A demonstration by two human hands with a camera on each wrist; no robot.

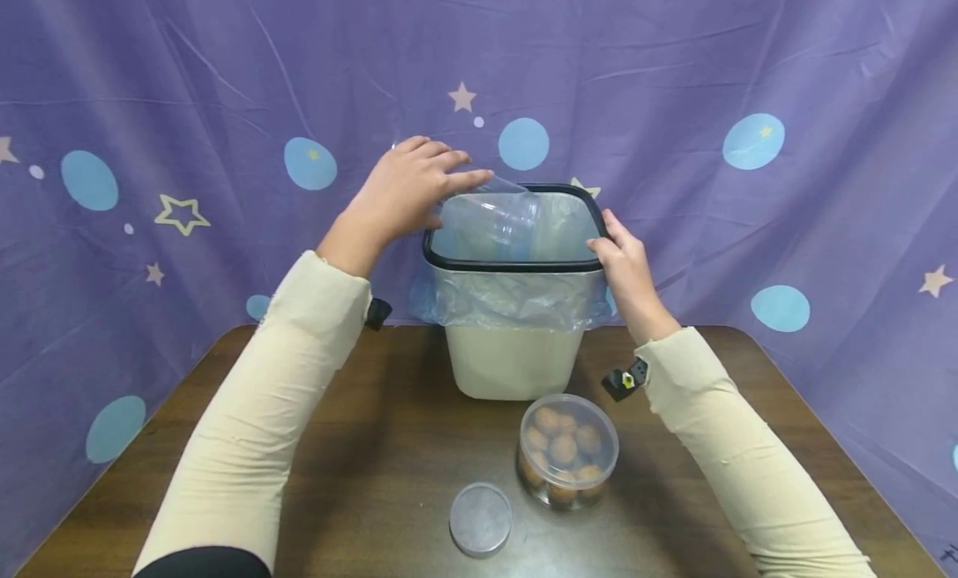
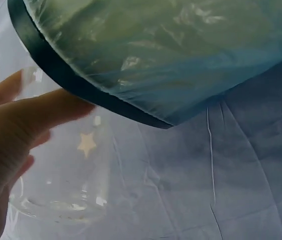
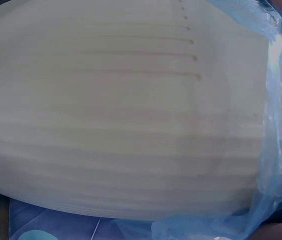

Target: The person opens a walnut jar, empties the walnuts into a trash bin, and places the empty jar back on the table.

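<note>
Over the bin's opening my left hand (image 1: pixel 412 183) grips a clear plastic jar (image 1: pixel 497 208), tilted so that its end overlaps the inside of the bin. In the left wrist view the fingers lie around the see-through jar (image 2: pixel 63 185), beside the dark rim. The off-white trash bin (image 1: pixel 516 366) stands upright on the table, with a bluish plastic bag (image 1: pixel 516 299) folded over its outside under a black rim ring (image 1: pixel 516 267). My right hand (image 1: pixel 629 270) holds the rim's right side, thumb on top. The right wrist view shows mostly the bin's ribbed wall (image 3: pixel 131 100).
In front of the bin stands a lidded clear tub (image 1: pixel 569 453) of several brown, walnut-like balls. A round grey lid (image 1: pixel 481 518) lies to its left on the brown wooden table (image 1: pixel 359 478). A purple patterned curtain (image 1: pixel 636 62) hangs close behind.
</note>
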